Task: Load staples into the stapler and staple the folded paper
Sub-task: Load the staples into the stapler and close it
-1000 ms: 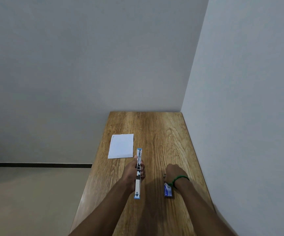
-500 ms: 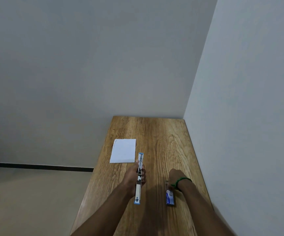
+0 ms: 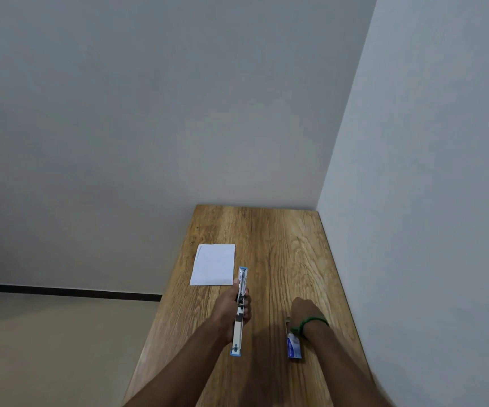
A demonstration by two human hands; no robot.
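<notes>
Two hands are at work near the front of the wooden table (image 3: 281, 230), well apart from each other. Nearest the wearer, at about five o'clock from the table's middle, lies a small blue and white staple box (image 3: 293, 346); its printing is too small and blurred to read, so no brand can be given. The right hand (image 3: 303, 312), with a green band (image 3: 311, 322) at the wrist, is curled just beyond the box, and a thin grey strip (image 3: 287, 324) pokes out beside it, perhaps a bar of staples; whether the fingers are pinched on it cannot be told, since the back of the hand hides them.

At about seven o'clock from the middle, the left hand (image 3: 233, 308) is wrapped round the stapler (image 3: 239, 309), which is swung open end to end, pointing toward twelve o'clock, with its metal channel facing up. No lettering shows on it.

Farther off, at about ten o'clock, the folded paper (image 3: 214, 265) lies flat just beside the stapler's far tip, and no staple can be seen in it.

By these signs the task looks to be in its first half: the stapler is opened and staples seem to be in reach, while loading, closing and stapling the paper appear left to do.
</notes>
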